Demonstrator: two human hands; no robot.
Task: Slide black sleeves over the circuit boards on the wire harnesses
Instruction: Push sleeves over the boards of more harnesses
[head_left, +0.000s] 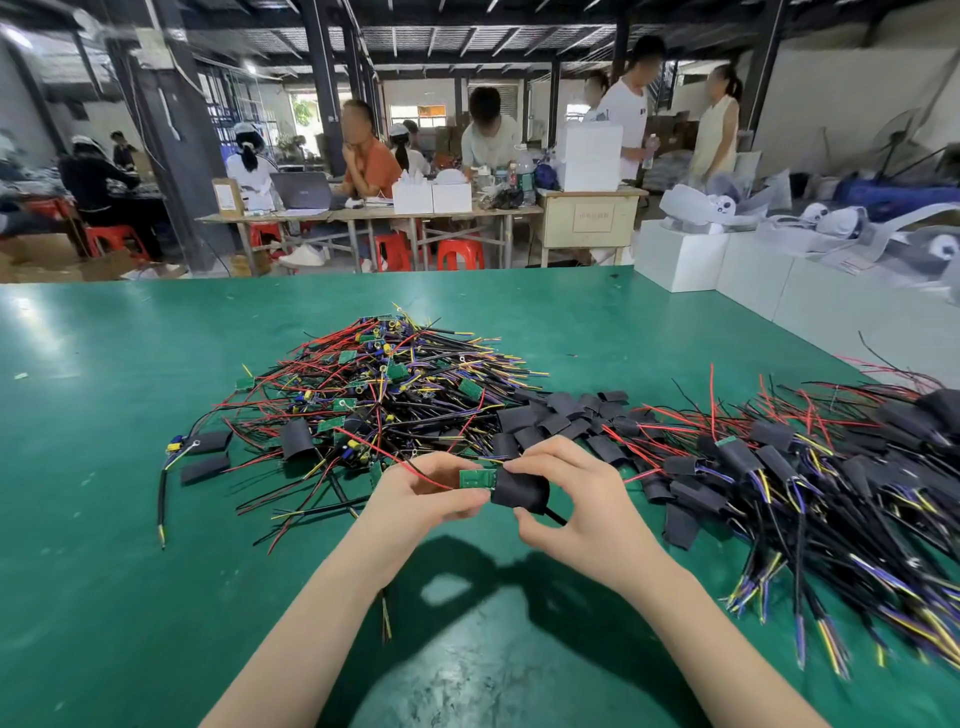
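Both hands are up over the near middle of the green bench (104, 519). Left hand (415, 499) pinches a small green circuit board (475, 478) by its edge, red wire trailing off it. Right hand (566, 499) has its grip clamped on a black sleeve (519, 491), thumb below and fingers on top, with the sleeve's mouth right at the board's end. Toward the far edge sits a heap of bare harnesses (384, 384), loose sleeves (566, 415) just beside it, and sleeved harnesses (805, 478) pile toward the right edge.
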